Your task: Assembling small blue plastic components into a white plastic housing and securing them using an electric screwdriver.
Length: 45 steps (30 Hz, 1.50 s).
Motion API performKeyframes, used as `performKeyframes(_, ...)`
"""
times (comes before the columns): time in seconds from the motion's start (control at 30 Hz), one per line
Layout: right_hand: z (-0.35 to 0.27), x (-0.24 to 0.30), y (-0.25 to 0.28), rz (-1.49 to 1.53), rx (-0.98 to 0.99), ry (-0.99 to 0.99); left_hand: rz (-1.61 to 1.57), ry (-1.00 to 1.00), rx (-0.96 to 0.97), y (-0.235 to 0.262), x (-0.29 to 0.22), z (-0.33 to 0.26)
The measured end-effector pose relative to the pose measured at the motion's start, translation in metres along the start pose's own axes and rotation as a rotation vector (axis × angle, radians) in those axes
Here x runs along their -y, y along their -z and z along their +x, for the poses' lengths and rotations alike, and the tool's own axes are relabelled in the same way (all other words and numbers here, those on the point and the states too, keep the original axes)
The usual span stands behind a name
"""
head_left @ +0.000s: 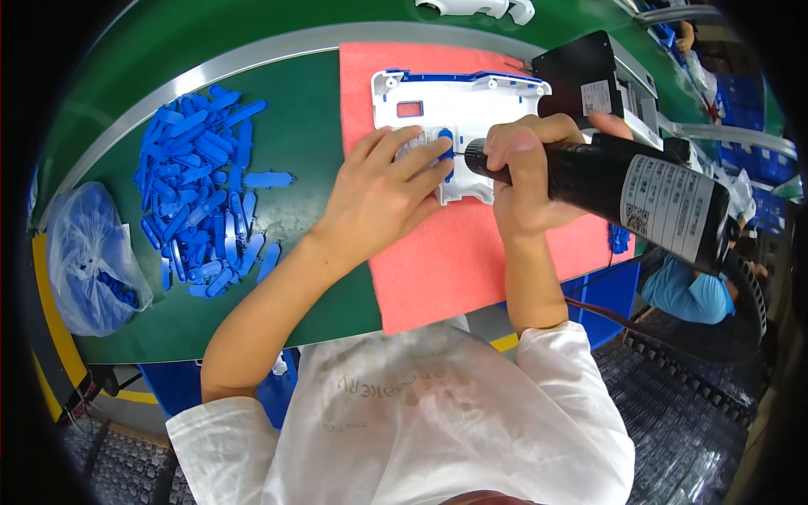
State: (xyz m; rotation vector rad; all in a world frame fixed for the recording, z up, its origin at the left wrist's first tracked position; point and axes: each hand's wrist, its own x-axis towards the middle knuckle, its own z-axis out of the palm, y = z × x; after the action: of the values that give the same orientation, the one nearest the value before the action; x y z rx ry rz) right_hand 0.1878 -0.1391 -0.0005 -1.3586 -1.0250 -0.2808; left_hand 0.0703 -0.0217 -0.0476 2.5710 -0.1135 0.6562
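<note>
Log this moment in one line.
left hand: touching blue part in white shell | right hand: gripping black screwdriver, tip at blue part | shell: on red mat | left of mat: blue pieces

Beneath the grip spreads a green worktop point(311, 101); beyond it, a pale metal rail point(195, 81) catches bright light and divides it from a second green surface point(278, 25). Well to the right of the grip stand blue bins point(768, 210). Nearer than the grip and to its right lies dark, glossy, ridged flooring point(648, 421); at far left runs a yellow upright edge point(57, 324).
</note>
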Motion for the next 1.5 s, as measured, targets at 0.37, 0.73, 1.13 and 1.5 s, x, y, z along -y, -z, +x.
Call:
performKeyframes(0.37, 0.002, -0.01, 0.002, 0.008, -0.042, 0.027, 0.02, -0.038, 0.015, 0.002, -0.002, 0.005)
performKeyframes(0.73, 0.048, 0.051, 0.103, 0.109, -0.549, 0.253, 0.014, -0.039, 0.021, 0.002, -0.003, -0.001)
performKeyframes(1.13, 0.044, 0.005, 0.157, -0.178, -0.422, 0.066, 0.008, -0.042, 0.036, 0.002, -0.006, 0.006)
performKeyframes(1.5, 0.035, 0.036, 0.099, 0.182, -0.376, 0.014, -0.088, 0.057, -0.003, 0.006, -0.003, 0.002)
